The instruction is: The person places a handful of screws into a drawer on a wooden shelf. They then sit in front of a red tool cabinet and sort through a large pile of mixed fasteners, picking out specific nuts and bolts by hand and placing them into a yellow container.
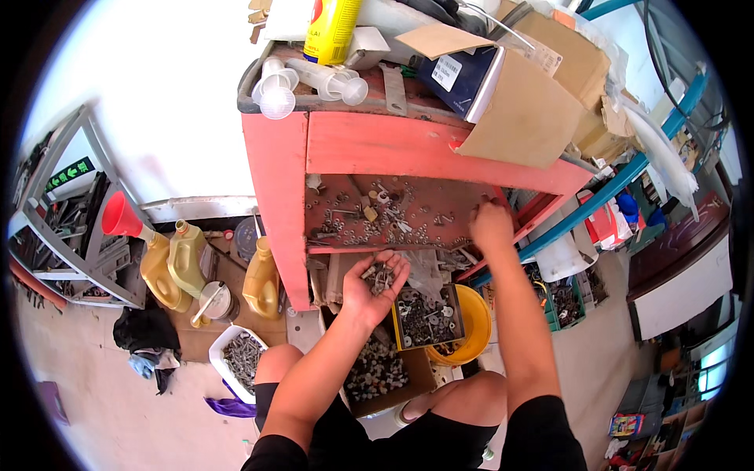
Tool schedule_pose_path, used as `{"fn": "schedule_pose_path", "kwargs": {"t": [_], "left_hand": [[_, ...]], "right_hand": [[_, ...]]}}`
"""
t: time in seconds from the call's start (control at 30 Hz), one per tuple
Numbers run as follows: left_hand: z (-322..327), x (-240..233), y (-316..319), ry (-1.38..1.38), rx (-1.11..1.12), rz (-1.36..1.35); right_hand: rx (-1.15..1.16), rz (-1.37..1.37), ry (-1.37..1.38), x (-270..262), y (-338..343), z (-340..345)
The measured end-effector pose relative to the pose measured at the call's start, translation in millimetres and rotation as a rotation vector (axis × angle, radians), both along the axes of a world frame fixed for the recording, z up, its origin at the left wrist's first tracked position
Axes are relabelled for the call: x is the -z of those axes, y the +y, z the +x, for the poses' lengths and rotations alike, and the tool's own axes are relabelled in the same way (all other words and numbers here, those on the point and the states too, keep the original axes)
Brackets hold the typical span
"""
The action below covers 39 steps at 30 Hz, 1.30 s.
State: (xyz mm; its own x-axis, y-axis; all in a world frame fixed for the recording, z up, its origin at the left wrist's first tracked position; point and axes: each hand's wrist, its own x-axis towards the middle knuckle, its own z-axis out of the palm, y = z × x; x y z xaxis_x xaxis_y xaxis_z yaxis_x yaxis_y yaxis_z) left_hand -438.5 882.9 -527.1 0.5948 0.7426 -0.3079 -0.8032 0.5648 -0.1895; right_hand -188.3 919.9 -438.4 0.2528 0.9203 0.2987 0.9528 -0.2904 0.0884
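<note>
My left hand is palm up with its fingers curled around a small heap of metal fasteners, just below the front lip of a red metal cabinet shelf. My right hand reaches over the shelf's right end, fingers bent down; whether it pinches anything is hidden. Nuts, bolts and washers lie scattered across the shelf, mostly left and centre. Under my left hand, a shallow box of dark washers and fasteners rests partly over a yellow bucket.
A cardboard box of small parts sits between my knees. To the left are a white tub of screws and several plastic oil jugs, one with a red funnel. Syringes and opened cartons crowd the cabinet top.
</note>
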Motion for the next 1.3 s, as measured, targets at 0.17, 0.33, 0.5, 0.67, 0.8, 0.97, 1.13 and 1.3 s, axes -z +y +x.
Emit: {"fn": "schedule_pose_path", "kwargs": {"t": [0.17, 0.33, 0.5, 0.67, 0.8, 0.97, 1.13, 1.3], "left_hand": [[-5, 7, -3, -0.038, 0.013, 0.004], [-14, 12, -4, -0.098, 0.009, 0.041], [-23, 10, -6, 0.036, 0.000, 0.032], [-21, 19, -8, -0.043, 0.019, 0.076], [-24, 8, -9, 0.059, 0.002, 0.034], [-25, 7, -9, 0.079, -0.004, 0.030], [-31, 9, -10, 0.077, -0.013, 0.022], [-23, 6, -12, 0.109, 0.019, 0.015]], "right_hand": [[0.036, -0.373, -0.155, 23, 35, 86], [-0.079, -0.539, -0.217, 30, 45, 92], [-0.130, -0.382, -0.063, 27, 35, 43], [-0.159, -0.421, 0.346, 31, 47, -11], [-0.215, -0.450, 0.486, 39, 56, -55], [-0.259, -0.455, 0.745, 35, 63, -85], [-0.399, -0.152, 0.519, 16, 89, -110], [-0.632, 0.048, 0.407, 39, 125, -126]]}}
